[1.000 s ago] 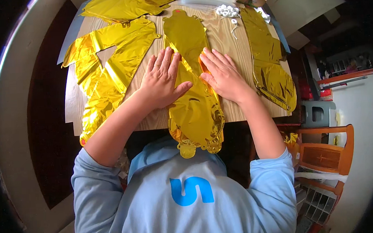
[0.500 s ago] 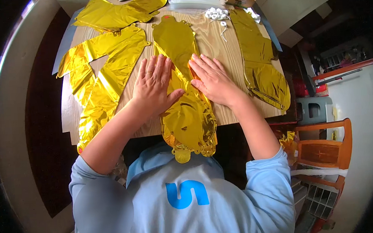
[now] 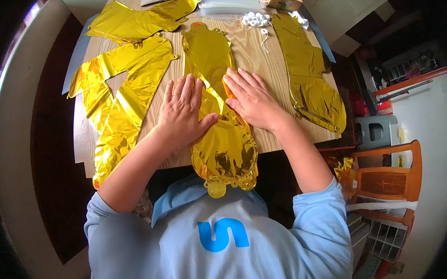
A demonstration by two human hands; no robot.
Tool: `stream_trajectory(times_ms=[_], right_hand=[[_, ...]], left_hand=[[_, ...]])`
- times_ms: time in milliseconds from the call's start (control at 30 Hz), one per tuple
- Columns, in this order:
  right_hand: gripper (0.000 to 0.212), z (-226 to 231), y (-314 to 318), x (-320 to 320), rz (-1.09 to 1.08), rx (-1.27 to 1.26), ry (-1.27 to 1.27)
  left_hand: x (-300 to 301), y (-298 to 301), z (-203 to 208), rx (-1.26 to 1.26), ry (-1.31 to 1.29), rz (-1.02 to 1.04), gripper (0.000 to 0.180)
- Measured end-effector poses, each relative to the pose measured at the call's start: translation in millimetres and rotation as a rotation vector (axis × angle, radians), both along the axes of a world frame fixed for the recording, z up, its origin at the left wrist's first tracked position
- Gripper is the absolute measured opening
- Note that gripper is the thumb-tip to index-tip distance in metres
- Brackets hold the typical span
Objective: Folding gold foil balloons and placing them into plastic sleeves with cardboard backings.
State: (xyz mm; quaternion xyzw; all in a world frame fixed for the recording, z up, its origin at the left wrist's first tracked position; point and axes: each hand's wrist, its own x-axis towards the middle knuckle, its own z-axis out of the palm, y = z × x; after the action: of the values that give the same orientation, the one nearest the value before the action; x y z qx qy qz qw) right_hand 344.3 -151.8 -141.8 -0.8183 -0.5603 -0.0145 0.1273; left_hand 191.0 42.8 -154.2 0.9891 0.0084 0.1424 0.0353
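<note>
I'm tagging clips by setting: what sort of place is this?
Probably a home room used as a workspace: a light wood-grained table bears flat, shiny gold foil pieces, and an orange-brown wooden chair is off to the right.

Left hand [image 3: 182, 113] and right hand [image 3: 252, 98] palm-down at opposite edges of a gold foil piece [image 3: 221, 135], apparently layered

and it's a pale blue shirt [image 3: 184, 263], rumpled right across the front, one bold curving mark [image 3: 221, 234] in brighter blue splashed there! the right sleeve [image 3: 320, 210] stops by the elbow, nicely creased; the left sleeve [image 3: 100, 209] matches it, a smooth grey disc [image 3: 124, 253] covering part. and look, a thin ring [image 3: 174, 95] on the left hand [image 3: 179, 117]!
</note>
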Motion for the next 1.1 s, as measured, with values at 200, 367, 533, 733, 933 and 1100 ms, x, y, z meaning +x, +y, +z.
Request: stream_trajectory(times_ms=[200, 367, 533, 733, 933, 1100], right_hand=[[0.059, -3, -2, 6, -0.017, 0.041, 0.045], [0.06, 1, -2, 11, -0.023, -0.014, 0.037], [0.061, 2, 0, 10, -0.038, -0.035, 0.024], [0.061, -3, -1, 12, -0.013, 0.038, 0.039], [0.061, -2, 2, 12, -0.029, 0.003, 0.044], [0.061, 1, 2, 11, -0.041, -0.035, 0.025]], left_hand=[[-1, 0, -9, -0.055, -0.03, 0.009, 0.089], [-2, 1, -7, -0.068, -0.022, 0.009, 0.089], [-3, 3, -16, -0.042, -0.089, 0.008, 0.089], [-4, 3, -3, -0.116, 0.027, 0.032, 0.089], [-8, 5, -9, -0.105, -0.031, 0.026, 0.088], [-8, 4, -14, -0.088, -0.056, 0.033, 0.088]])
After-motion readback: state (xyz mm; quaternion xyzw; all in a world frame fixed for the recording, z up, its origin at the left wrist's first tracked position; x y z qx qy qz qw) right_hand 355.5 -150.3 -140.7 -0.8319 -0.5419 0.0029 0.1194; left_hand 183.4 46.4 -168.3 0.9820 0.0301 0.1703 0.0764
